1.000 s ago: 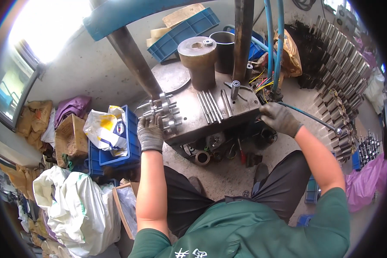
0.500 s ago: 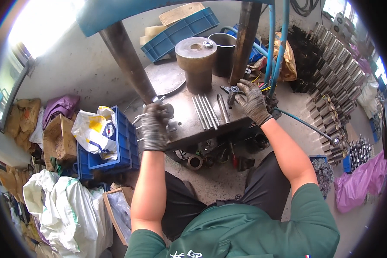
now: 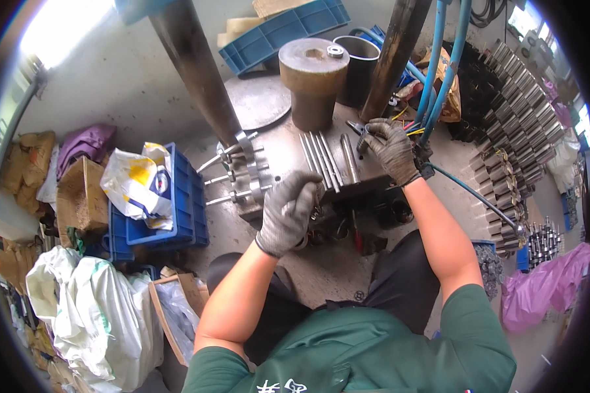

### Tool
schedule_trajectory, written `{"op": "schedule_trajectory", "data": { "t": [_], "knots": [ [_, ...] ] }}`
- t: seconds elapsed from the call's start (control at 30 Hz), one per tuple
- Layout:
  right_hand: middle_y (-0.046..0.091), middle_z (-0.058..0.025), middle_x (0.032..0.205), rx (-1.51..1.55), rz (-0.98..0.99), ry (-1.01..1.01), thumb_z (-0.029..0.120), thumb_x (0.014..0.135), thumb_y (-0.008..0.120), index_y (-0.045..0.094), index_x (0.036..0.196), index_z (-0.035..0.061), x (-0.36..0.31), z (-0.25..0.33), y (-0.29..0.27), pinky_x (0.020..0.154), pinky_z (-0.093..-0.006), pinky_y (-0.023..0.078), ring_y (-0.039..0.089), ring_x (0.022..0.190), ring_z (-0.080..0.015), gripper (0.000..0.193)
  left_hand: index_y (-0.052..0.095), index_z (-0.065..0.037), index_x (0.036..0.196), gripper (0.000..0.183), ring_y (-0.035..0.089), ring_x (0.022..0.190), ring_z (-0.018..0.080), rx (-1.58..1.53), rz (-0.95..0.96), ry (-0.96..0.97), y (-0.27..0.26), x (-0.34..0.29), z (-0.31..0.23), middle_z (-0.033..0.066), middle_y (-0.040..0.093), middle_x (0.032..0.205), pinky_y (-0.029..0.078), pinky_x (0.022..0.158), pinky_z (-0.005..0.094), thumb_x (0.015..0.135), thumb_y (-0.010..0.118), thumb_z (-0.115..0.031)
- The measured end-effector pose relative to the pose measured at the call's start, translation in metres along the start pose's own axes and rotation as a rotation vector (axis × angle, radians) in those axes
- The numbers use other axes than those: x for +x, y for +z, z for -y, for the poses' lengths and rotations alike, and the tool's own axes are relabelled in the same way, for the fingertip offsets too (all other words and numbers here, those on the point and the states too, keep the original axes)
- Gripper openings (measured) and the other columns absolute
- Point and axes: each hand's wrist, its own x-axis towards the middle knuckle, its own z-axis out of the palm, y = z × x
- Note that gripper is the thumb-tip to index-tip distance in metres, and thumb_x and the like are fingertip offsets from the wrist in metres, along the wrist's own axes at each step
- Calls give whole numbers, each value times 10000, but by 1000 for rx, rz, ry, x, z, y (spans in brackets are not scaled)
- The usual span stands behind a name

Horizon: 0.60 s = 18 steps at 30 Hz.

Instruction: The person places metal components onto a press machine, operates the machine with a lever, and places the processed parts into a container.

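Both hands wear grey work gloves. My left hand (image 3: pixel 287 213) hovers over the near edge of the steel press table (image 3: pixel 269 124), its fingers half curled and apart, with nothing visible in them. Just beyond it lie several slim metal rods (image 3: pixel 320 160), side by side, and a thicker rod (image 3: pixel 349 157) to their right. My right hand (image 3: pixel 393 150) is closed around a small, dark stack of bearings (image 3: pixel 363 143) on the table's right part; the fingers partly hide it. Pliers (image 3: pixel 354 127) lie beside that hand. At the table's left, metal shafts (image 3: pixel 233 196) rest in a notched steel block (image 3: pixel 250 164).
A heavy steel cylinder (image 3: pixel 311 98) bearing a ring stands behind the rods, beside a dark pot (image 3: pixel 360 72). Press columns (image 3: pixel 196 65) rise on both sides. Blue hoses (image 3: pixel 442 78) hang at right, near stacked metal parts (image 3: pixel 524 111). Blue crates (image 3: pixel 187 196) stand left.
My left hand has left the shafts at the table's left and come right and nearer, uncovering the notched block. My right hand stays at the bearing stack. The view has shifted slightly.
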Motion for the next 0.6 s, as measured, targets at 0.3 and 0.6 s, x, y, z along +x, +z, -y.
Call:
{"op": "schedule_trajectory", "data": {
  "t": [0.3, 0.6],
  "knots": [
    [672, -83, 1171, 202, -92, 34, -18, 899, 782, 728, 1039, -20, 8, 31, -13, 913, -265, 584, 686, 1007, -151, 150, 705, -39, 1092, 170, 568, 638, 59, 270, -88, -226, 2, 34, 42, -11, 643, 726, 489, 605, 250, 1039, 693, -200],
    [744, -178, 1046, 73, -219, -256, 111, 898, 756, 750, 1064, 12, 122, 90, 12, 897, -372, 572, 724, 983, -304, 193, 715, -23, 1177, 429, 681, 1025, 375, 921, -205, 102, -5, 40, 26, 204, 697, 1093, 550, 913, 470, 923, 761, -366]
  ]
}}
